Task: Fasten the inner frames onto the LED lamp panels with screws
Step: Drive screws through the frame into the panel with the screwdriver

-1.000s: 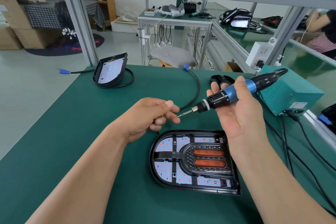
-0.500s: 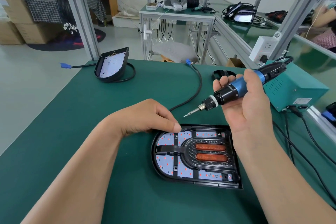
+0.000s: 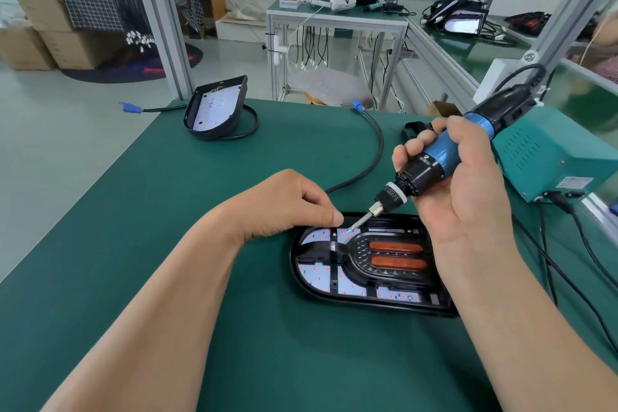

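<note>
On the green surface [image 3: 167, 211] closest to the viewer, an LED lamp panel [image 3: 314, 273] is lying face up, with the black inner frame [image 3: 356, 257] and its two orange strips [image 3: 396, 247] sitting inside the housing. At the panel's far-left rim the left grip [image 3: 287, 204] is resting with fingers curled and thumb against the index finger; whether it is pinching anything cannot be told. The right grip [image 3: 468, 204] is closing around a blue-and-black electric screwdriver [image 3: 438, 157], tilting it so the bit tip [image 3: 351, 229] is touching the panel just beside the left thumb. Beyond, a black cable [image 3: 378, 150] is curving across the surface, a teal power unit [image 3: 548, 157] is standing at right, and a second lamp panel [image 3: 215, 107] is leaning at the far-left edge.
</note>
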A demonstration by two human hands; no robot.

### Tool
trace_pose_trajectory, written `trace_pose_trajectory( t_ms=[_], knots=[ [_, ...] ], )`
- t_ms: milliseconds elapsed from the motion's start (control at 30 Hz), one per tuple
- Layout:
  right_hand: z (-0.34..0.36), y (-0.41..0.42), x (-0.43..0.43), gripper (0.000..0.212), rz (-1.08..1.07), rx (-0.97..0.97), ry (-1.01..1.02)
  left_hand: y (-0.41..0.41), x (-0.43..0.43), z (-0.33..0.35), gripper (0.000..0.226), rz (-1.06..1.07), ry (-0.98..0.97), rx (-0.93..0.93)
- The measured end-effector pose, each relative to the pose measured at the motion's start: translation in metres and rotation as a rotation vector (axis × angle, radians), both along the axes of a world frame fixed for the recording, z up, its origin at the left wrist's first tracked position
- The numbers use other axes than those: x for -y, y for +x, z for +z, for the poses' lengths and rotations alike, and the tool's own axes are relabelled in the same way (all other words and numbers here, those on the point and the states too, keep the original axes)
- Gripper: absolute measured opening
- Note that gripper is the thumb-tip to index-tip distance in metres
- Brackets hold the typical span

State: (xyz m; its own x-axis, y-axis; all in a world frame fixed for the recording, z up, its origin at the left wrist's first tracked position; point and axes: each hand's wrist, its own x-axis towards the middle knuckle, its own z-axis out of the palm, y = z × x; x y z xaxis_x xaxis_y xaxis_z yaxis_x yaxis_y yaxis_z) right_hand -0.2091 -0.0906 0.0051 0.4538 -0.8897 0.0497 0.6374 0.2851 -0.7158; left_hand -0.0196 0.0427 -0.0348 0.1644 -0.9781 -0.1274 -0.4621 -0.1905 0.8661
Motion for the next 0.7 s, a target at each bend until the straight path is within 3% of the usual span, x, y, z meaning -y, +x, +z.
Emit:
trace_pose_trajectory(
  t_ms=[433,700],
  knots=[
    [0.003,0.005,-0.026,0.013,0.130,-0.039,-0.258,0.007,0.005,-0.008,0.035,0.099,-0.043,0.016],
    [0.005,0.006,-0.033,0.020,0.159,-0.090,-0.347,0.008,0.004,-0.007,0.024,0.085,-0.058,0.013]
  ],
)
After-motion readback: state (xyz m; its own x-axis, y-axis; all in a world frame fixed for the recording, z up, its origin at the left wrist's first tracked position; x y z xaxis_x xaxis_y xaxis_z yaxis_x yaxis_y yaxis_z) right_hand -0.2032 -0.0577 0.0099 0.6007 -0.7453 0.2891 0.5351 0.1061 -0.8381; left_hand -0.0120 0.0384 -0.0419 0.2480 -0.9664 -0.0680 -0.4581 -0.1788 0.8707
